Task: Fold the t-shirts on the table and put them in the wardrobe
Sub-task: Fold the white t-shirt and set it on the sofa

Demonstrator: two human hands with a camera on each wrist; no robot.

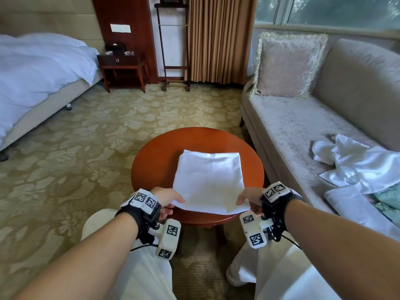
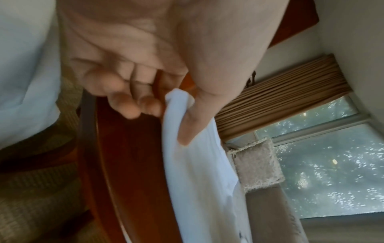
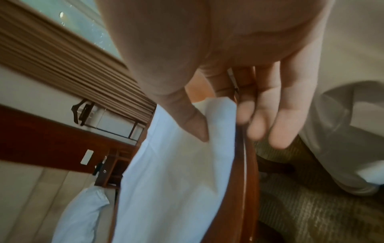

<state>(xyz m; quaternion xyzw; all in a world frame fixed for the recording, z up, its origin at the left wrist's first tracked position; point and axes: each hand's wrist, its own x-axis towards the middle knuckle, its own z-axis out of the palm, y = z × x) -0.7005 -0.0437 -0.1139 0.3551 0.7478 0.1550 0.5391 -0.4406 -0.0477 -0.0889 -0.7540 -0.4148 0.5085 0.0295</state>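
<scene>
A white t-shirt (image 1: 208, 180), folded into a long rectangle, lies on the round red-brown table (image 1: 155, 161); its near edge hangs just past the table's front rim. My left hand (image 1: 171, 202) pinches the near left corner, thumb on top and fingers beneath; the left wrist view shows the same hand (image 2: 170, 105) and shirt (image 2: 199, 172). My right hand (image 1: 246, 201) pinches the near right corner, and in the right wrist view that hand (image 3: 220, 118) has its thumb on the white shirt (image 3: 176, 172) and fingers under the edge. More white and pale green clothes (image 1: 359, 167) lie crumpled on the sofa.
A grey sofa (image 1: 298, 126) with a fringed cushion (image 1: 287, 66) stands right of the table. A bed (image 1: 36, 76) is at the far left, a nightstand (image 1: 123, 68) and a valet stand (image 1: 173, 46) at the back by the curtains. Patterned carpet covers the floor between them.
</scene>
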